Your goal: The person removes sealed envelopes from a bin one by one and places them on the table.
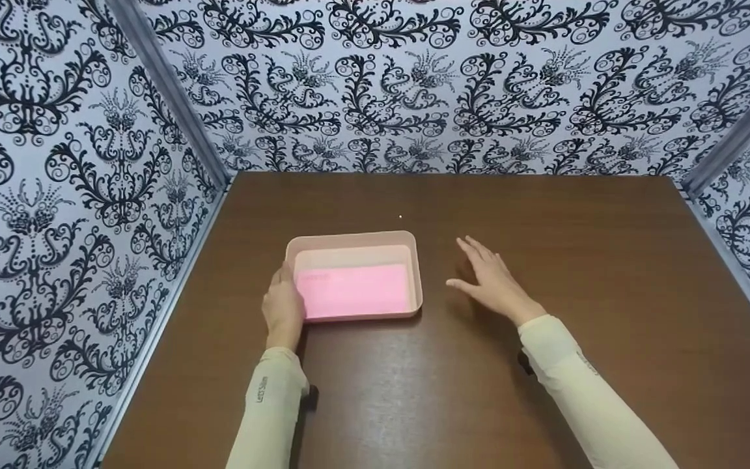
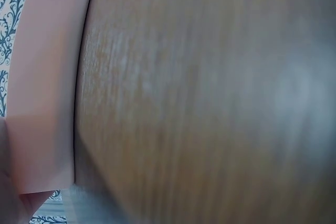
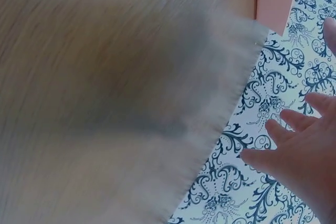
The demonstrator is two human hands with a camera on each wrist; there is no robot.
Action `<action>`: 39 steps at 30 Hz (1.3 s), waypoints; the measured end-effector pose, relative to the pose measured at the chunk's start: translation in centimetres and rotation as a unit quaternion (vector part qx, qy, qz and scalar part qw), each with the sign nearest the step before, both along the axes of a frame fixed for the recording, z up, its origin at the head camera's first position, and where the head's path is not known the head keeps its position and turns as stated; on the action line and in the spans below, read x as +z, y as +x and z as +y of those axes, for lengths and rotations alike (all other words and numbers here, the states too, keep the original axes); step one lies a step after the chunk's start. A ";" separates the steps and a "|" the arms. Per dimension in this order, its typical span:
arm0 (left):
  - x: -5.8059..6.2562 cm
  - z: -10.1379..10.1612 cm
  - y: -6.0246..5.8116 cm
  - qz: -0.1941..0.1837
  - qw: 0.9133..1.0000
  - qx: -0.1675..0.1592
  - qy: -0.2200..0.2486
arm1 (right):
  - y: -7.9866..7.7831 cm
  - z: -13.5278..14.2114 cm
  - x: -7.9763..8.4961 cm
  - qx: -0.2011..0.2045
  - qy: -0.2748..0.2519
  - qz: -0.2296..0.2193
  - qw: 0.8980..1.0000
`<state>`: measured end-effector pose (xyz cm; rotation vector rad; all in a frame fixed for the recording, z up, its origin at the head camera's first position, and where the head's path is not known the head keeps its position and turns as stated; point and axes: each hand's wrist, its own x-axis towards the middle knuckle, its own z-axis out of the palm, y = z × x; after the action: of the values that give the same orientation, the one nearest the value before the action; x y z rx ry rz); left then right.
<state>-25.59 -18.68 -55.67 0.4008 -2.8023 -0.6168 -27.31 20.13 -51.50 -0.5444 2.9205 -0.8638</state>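
A shallow pale pink tray (image 1: 352, 241) with rounded corners rests on the brown table, left of the middle. Inside lies a flat, bright pink rectangular piece (image 1: 355, 290), along the near side; its kind is not clear. My left hand (image 1: 282, 309) grips the tray's left end at its wall, and its thumb is hard to make out. In the left wrist view the tray's side wall (image 2: 39, 82) stands on the table. To the tray's right, my right hand (image 1: 492, 283) is held apart from it, fingers spread and holding nothing.
The brown table (image 1: 583, 260) extends far to the right of the tray. Walls with black scroll patterns (image 1: 388, 91) enclose its back and sides, with grey strips at the corners. A tiny bright speck (image 1: 400, 216) shows behind the tray.
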 end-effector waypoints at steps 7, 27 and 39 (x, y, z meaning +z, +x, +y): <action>0.0 -0.1 0.0 -0.013 1.000 -0.001 0.003 | 0.0 -0.8 0.0 0.009 -0.015 -0.008 1.000; 0.0 -0.1 0.0 -0.027 1.000 -0.008 -0.013 | 0.1 -2.0 -0.1 0.022 -0.034 -0.006 0.999; -0.1 -0.1 0.0 0.010 1.000 -0.007 -0.012 | 0.1 -3.3 0.3 0.031 -0.040 0.001 0.999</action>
<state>-25.62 -18.74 -55.81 0.3688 -2.7920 -0.5875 -27.17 16.80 -51.19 -0.6363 2.8648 -0.9755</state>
